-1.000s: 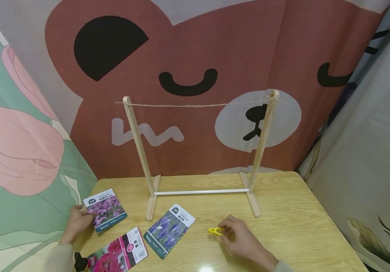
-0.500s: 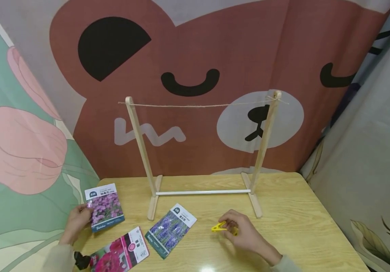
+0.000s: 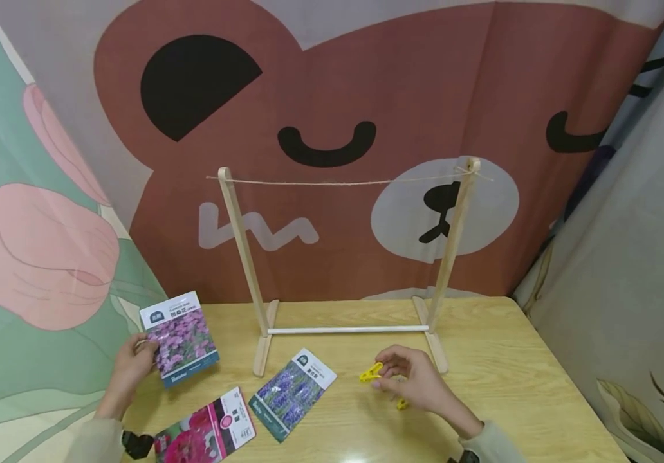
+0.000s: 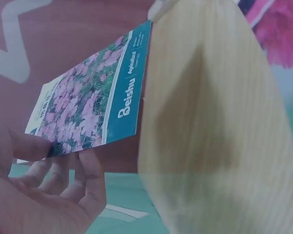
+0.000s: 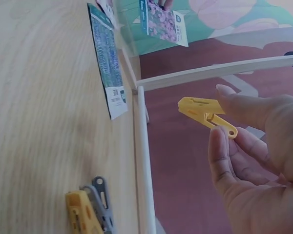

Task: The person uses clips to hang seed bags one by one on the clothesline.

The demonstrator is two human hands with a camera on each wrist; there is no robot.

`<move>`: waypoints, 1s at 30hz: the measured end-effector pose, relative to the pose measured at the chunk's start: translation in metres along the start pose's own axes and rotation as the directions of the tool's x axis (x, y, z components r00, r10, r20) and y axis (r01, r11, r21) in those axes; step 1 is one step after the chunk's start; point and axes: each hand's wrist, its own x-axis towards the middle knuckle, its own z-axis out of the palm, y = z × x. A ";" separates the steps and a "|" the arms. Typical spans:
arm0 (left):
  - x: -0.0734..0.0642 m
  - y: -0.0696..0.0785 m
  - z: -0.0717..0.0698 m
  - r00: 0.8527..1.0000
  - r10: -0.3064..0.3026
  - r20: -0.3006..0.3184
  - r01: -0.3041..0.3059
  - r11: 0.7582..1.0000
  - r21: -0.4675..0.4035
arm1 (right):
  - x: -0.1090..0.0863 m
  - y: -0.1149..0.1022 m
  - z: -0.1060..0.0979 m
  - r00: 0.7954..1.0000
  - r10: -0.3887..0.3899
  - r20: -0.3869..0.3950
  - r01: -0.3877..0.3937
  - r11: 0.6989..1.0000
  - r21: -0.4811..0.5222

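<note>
My left hand pinches a seed packet with pink-purple flowers by its left edge. In the left wrist view this packet is tilted above the tabletop, its shadow beneath it. To the right, my right hand holds a yellow clothespin between thumb and fingers. The right wrist view has this clothespin raised off the table, its handle ends between the fingertips. On the table lie a lavender-blue flower packet and a magenta flower packet.
A wooden stand with two posts bears a string across its top and a white bar low down. Another yellow clothespin and a grey one lie on the table below my right hand.
My left hand has lifted the pink-purple packet up from the table. My right hand has risen slightly with the yellow clothespin, uncovering another yellow clothespin below it.
</note>
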 end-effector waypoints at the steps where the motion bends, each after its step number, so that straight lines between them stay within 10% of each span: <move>1: -0.002 0.003 0.000 1.000 0.012 0.006 -0.012 1.000 0.001 | 0.001 -0.001 0.000 1.000 0.008 -0.004 -0.008 1.000 0.002; 30: -0.036 0.060 0.018 0.981 0.191 0.013 -0.191 0.981 0.023 | 0.041 -0.055 -0.020 1.000 -0.006 -0.023 0.003 0.993 -0.121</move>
